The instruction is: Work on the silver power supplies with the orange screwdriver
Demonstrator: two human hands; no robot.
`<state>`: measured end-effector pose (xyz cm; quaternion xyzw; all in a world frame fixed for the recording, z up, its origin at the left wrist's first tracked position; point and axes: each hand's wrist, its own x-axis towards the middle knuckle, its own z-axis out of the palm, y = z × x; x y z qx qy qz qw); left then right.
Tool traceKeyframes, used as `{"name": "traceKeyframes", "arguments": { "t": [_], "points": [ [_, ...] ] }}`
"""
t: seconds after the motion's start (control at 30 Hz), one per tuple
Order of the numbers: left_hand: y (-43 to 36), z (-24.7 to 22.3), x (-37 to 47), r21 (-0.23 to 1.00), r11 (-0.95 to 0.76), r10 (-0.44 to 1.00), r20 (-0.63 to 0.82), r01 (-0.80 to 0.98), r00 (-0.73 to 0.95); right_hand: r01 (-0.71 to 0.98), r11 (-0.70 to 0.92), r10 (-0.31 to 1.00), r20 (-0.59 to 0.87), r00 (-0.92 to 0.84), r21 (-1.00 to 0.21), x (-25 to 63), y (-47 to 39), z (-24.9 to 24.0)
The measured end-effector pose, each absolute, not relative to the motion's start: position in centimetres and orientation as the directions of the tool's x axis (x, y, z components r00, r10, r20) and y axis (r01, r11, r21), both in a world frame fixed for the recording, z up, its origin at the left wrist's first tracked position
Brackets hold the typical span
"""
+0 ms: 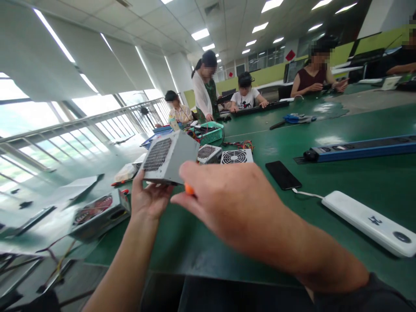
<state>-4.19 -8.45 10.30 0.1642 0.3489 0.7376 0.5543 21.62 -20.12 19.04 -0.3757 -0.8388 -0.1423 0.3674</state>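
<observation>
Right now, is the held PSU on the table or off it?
Off it: the left hand supports the PSU from below, between it and the table.

I look out over a glossy green tabletop point(195, 242), and I place everything by the black phone point(284, 175) lying flat on it. Just to the phone's right, and nearer me, sits a white power bank point(367, 223), joined to it by a short white cable point(308, 193). Beyond the phone, off to the right, I see a long blue power strip point(367, 148); farther past it lies a blue-and-black tool point(294, 118). Left of the phone stand a fan box point(237, 157) and another metal box point(208, 154). Beyond and left are tangled wires point(245, 145) and a green basket point(211, 138). Well left, I find a red-fan box point(100, 216).
</observation>
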Motion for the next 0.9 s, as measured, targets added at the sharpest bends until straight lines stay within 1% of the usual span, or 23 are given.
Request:
{"name": "traceKeyframes", "arguments": {
  "t": [0.1, 0.17, 0.23, 0.4, 0.53, 0.67, 0.8, 0.9],
  "points": [
    [-11.2, 8.0, -3.7, 0.745, -0.114, 0.938, -0.138, -0.657, -0.319, 0.848, 0.518, 0.567, 0.788, -0.241, -0.114, 23.7, -19.1, 19.7],
    [-12.5, 6.8, -3.1, 0.762, -0.101, 0.936, -0.145, -0.640, -0.320, 0.890, 0.432, 0.543, 0.830, -0.125, -0.149, 25.2, -18.6, 20.2],
    [-13.3, 5.9, -2.4, 0.761, -0.087, 0.934, -0.162, -0.642, -0.318, 0.902, 0.392, 0.515, 0.856, -0.053, -0.180, 26.5, -18.3, 20.6],
    [-15.6, 5.1, -0.4, 0.736, 0.010, 0.931, -0.254, -0.677, -0.262, 0.887, 0.392, 0.537, 0.844, -0.004, -0.245, 28.3, -18.4, 21.2],
    [-18.4, 4.5, 1.3, 0.729, 0.108, 0.906, -0.352, -0.676, -0.236, 0.867, 0.425, 0.548, 0.837, -0.017, -0.261, 28.3, -18.5, 21.3],
    [-21.3, 3.7, 3.1, 0.720, 0.213, 0.867, -0.451, -0.660, -0.213, 0.867, 0.425, 0.571, 0.821, -0.033, -0.260, 28.1, -18.5, 21.3],
    [-22.8, 3.2, 4.6, 0.739, 0.253, 0.851, -0.478, -0.624, -0.220, 0.871, 0.435, 0.561, 0.825, -0.064, -0.228, 28.2, -18.5, 21.2],
    [-23.0, 2.8, 5.2, 0.758, 0.273, 0.850, -0.478, -0.593, -0.220, 0.863, 0.445, 0.548, 0.835, -0.053, -0.238, 28.5, -18.6, 21.2]
  ]
}}
